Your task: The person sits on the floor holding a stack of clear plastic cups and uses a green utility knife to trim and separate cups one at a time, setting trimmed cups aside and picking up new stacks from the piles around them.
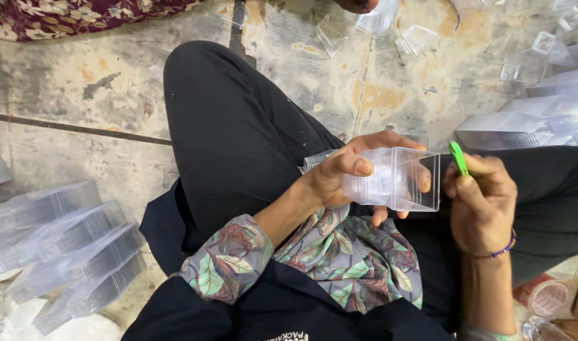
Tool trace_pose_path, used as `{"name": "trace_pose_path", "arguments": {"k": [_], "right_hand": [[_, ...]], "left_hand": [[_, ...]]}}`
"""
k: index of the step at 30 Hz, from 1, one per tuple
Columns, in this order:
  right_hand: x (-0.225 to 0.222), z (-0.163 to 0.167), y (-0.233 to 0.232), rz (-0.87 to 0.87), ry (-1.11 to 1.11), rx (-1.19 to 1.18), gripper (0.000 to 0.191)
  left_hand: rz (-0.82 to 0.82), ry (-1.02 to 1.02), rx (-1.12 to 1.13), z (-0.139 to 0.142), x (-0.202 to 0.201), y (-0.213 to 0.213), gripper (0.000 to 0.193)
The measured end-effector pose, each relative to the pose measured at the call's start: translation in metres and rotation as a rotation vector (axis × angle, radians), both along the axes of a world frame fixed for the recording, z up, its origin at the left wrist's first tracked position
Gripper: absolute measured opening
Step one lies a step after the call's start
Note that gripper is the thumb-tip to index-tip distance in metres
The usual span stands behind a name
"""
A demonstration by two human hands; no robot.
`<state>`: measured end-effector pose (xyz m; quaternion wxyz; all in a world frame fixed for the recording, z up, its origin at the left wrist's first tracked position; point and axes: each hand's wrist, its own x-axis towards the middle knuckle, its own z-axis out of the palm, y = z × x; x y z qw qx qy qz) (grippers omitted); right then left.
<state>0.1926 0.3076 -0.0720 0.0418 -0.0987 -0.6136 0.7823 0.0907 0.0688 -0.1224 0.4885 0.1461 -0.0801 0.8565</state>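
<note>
left hand fingers wrap clear box stack | right hand pinches green tool

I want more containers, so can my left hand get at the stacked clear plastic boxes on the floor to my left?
Probably not yet: the left hand is full, its grip closed on a stack of clear plastic square tubs. The stacked clear plastic boxes lie unobstructed on the floor.

Two hands, one green tool
</note>
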Motion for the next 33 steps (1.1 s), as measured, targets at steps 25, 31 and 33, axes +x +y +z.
{"name": "trace_pose_path", "arguments": {"k": [25,31,33], "right_hand": [[0.025,-0.003,0.029,0.207,-0.146,0.02,0.031],[0.035,-0.013,0.032,0.189,-0.226,-0.085,0.033],[0.039,-0.015,0.03,0.347,-0.275,0.139,0.033]], "left_hand": [[0.062,0.104,-0.075,0.003,-0.003,-0.005,0.056],[0.078,0.127,-0.078,0.003,-0.003,-0.006,0.057],[0.087,0.071,-0.039,0.002,-0.01,-0.005,0.059]]}}
